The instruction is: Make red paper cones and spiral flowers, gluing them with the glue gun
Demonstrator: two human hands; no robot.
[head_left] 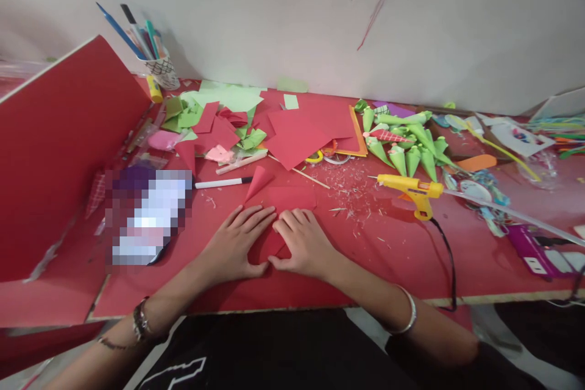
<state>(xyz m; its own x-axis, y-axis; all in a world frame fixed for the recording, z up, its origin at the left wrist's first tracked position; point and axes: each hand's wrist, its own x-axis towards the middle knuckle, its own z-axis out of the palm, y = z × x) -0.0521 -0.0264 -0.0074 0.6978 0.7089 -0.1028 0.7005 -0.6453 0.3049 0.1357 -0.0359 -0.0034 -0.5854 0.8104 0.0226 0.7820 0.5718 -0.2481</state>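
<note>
A sheet of red paper [298,196] lies on the red table in front of me, partly covered by both hands. My left hand [241,242] rests on its left side, fingers stretched out and thumb spread toward the right. On the right side, my right hand [307,245] presses down with its fingers bent and thumb apart. The two thumbs almost meet near the paper's bottom edge. Just beyond my left fingertips is a rolled red paper cone [258,183]. A white marker with a black cap [223,183] points toward that cone.
A yellow glue gun [411,190] lies right, near paper scraps and green paper cones [414,140]. Red sheets [299,131] and green scraps are at the back. Left are a blurred phone [153,216], a standing red board [59,158] and a pen cup [163,70]. A purple power strip [525,250] sits far right.
</note>
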